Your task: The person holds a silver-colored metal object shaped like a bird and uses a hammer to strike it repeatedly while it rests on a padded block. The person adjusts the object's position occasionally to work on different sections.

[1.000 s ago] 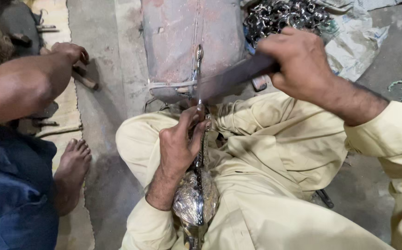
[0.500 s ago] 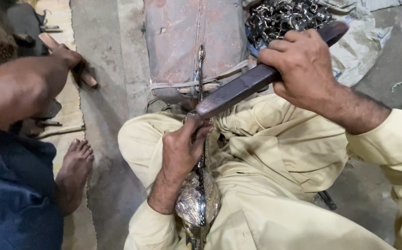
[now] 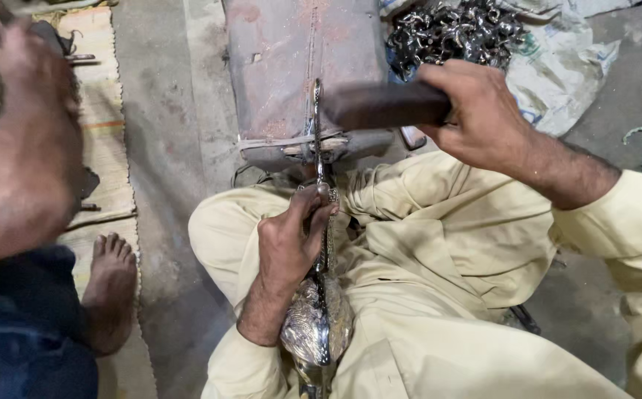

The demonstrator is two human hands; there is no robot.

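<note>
Hammer/bar has come down since half a second ago: then it was raised and angled up to the right, now the dark tool (image 3: 387, 106) lies nearly level, its head just beside the top of the metal strip (image 3: 319, 148). Reads as mid-stroke, working the piece on the block.

Right hand (image 3: 476, 114) is wrapped tight around the tool's handle. Left hand (image 3: 291, 240) is closed around the strip's lower part, thumb up along it, holding it in the same spot as before.

The strip's long axis runs away from the person: near end down in the lap by a shiny crumpled metal bundle (image 3: 313, 329), far end pointing up onto the rusty iron block (image 3: 299, 66).

Heap of bright metal pieces (image 3: 454, 29) behind the right hand. Another person's arm (image 3: 18, 177) and bare foot (image 3: 110, 281) at left, on a mat.
</note>
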